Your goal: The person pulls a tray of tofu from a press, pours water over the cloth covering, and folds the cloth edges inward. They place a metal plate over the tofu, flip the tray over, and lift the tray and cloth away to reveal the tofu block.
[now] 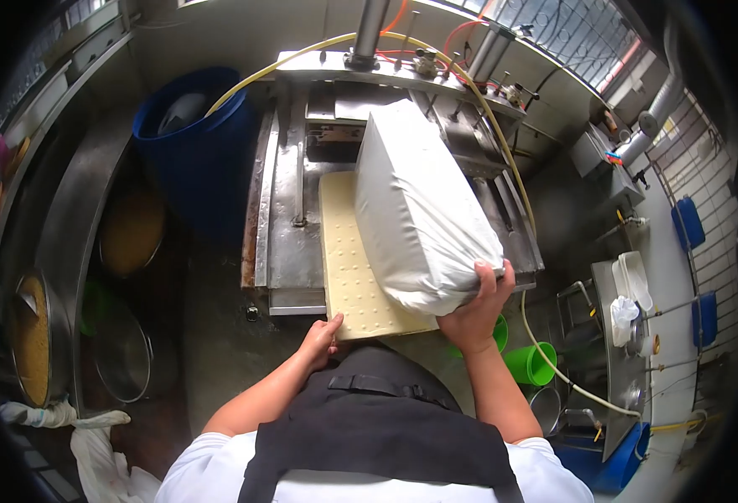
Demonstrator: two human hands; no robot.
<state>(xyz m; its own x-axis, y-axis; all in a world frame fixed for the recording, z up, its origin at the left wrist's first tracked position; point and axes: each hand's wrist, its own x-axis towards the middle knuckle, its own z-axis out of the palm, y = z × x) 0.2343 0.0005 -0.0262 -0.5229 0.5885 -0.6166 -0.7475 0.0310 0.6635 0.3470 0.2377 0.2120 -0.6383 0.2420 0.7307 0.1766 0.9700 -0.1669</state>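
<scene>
My left hand is closed on the near left corner of a cream-coloured board dotted with small raised bumps. Its thumb lies on top and the fingers go underneath. A large block wrapped in white cloth stands tilted over the board's right part and hides it there. At the block's near right corner, my right hand grips it, with fingertips over the gathered cloth. Board and block are both over a metal press table, and the board's near edge juts past the table's front.
A blue barrel stands left of the press. Metal cylinders and a yellow hose rise behind. Round metal pots sit at left, green buckets at right near a sink counter.
</scene>
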